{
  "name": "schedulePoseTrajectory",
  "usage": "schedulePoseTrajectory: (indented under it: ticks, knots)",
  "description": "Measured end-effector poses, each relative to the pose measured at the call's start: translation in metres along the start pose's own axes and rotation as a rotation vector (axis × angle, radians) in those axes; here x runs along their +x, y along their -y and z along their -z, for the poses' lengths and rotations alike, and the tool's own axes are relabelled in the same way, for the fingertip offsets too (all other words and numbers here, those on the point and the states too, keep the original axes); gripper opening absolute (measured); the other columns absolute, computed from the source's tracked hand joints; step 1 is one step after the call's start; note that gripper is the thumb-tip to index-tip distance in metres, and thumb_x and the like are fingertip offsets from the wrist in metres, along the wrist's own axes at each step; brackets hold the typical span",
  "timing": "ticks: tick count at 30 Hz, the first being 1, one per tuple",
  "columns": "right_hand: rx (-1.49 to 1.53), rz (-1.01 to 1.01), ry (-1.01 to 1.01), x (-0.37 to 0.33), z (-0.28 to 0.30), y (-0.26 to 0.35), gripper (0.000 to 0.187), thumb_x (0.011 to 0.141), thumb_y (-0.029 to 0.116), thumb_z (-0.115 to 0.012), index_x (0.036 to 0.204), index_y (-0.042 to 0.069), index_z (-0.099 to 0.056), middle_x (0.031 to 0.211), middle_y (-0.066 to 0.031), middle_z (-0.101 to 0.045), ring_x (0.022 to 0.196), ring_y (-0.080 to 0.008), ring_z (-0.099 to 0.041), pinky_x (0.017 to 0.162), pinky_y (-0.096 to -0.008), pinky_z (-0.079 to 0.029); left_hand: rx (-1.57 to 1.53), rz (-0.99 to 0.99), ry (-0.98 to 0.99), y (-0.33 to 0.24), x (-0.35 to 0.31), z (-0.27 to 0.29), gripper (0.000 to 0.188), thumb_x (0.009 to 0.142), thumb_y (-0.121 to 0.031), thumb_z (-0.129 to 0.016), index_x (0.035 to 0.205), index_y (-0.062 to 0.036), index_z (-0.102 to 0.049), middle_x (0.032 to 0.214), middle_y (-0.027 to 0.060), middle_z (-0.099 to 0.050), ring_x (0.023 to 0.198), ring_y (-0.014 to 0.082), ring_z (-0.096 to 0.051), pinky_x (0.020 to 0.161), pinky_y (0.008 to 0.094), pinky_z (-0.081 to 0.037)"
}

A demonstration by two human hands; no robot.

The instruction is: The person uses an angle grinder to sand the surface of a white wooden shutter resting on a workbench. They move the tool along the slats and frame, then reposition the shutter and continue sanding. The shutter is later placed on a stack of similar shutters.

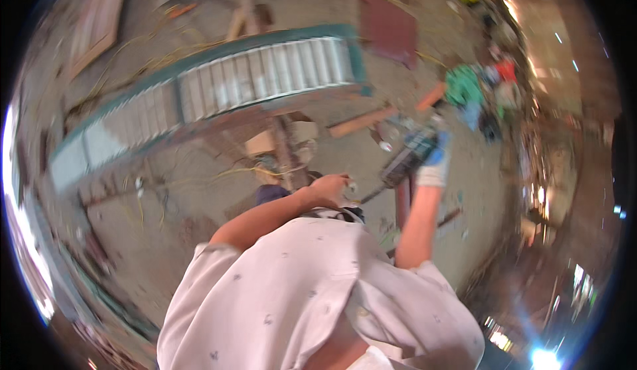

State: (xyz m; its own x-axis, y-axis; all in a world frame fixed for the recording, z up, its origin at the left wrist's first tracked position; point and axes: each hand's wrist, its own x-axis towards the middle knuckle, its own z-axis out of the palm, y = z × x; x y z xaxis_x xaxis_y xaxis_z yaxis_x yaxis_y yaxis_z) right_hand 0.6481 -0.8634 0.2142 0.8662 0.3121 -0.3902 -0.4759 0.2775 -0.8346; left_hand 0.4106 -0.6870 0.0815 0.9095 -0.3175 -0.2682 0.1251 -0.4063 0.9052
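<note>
My right hand (434, 161), in a blue and white glove, is closed around a dark green power tool (406, 158) that looks like an angle grinder. The tool slants in front of my body, its head pointing away from me and its thin tail or cord (373, 195) running toward my left hand. My bare left hand (330, 188) is close to my waist with its fingers curled. A small pale thing (352, 186) shows at its fingertips, too blurred to name.
Ahead on the left stands a long green frame (358, 58) with pale slats (265, 71). A dark red panel (388, 28), a wooden piece (361, 122) and a green bag (463, 86) lie beyond the tool. Yellow cords (232, 171) trail across the floor. Bright light glares at the lower right.
</note>
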Motion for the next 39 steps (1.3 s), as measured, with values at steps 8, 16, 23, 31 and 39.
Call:
schedulePoseTrajectory:
  ticks: [8,16,23,31,39]
  knots:
    - [-0.279,0.544,-0.074,-0.020,-0.060,0.070,0.057,0.103,0.052,-0.066,0.134,0.005,-0.063,0.116,-0.0113,-0.071,0.100,-0.0309,-0.070,0.089,-0.0496,-0.062,0.037,0.265,-0.041,0.053,-0.082,0.003,0.054,0.080,-0.045,-0.084,0.118,-0.0066,-0.077,0.116,0.0238,-0.077,0.112,0.0411,-0.074,0.096,0.0508,-0.059]
    - [-0.052,0.545,0.097,-0.013,-0.062,0.126,0.070,0.104,0.054,-0.059,0.148,-0.001,-0.059,0.131,-0.0221,-0.070,0.110,-0.0375,-0.070,0.096,-0.0515,-0.060,0.099,0.504,-0.630,0.156,-0.247,-0.017,0.025,0.092,-0.031,-0.073,0.106,-0.0106,-0.075,0.107,0.0167,-0.075,0.111,0.0399,-0.071,0.096,0.0534,-0.056]
    - [0.030,0.400,0.283,0.001,-0.081,0.157,0.064,0.100,0.051,-0.070,0.139,0.000,-0.061,0.125,-0.0205,-0.069,0.110,-0.0375,-0.069,0.100,-0.0511,-0.059,0.212,0.615,-0.813,0.146,-0.327,-0.024,0.029,0.103,-0.037,-0.068,0.108,-0.0109,-0.079,0.101,0.0114,-0.075,0.102,0.0385,-0.073,0.088,0.0512,-0.057]
    - [-0.200,0.462,0.243,0.070,-0.026,0.182,0.063,0.104,0.050,-0.066,0.147,0.004,-0.057,0.131,-0.0179,-0.066,0.110,-0.0344,-0.068,0.098,-0.0481,-0.058,0.304,0.394,-1.418,-0.015,-0.244,0.001,0.019,0.099,-0.029,-0.077,0.104,-0.0102,-0.080,0.089,0.0084,-0.071,0.083,0.0330,-0.071,0.069,0.0443,-0.056]
    - [-1.018,1.006,0.323,0.227,0.151,0.265,0.046,0.111,0.027,-0.056,0.151,0.005,-0.060,0.146,-0.0180,-0.062,0.127,-0.0288,-0.063,0.110,-0.0406,-0.052,0.343,0.206,-1.219,-0.163,0.014,0.008,0.017,0.098,-0.027,-0.079,0.102,-0.0110,-0.080,0.083,0.0060,-0.066,0.079,0.0289,-0.069,0.064,0.0421,-0.055]
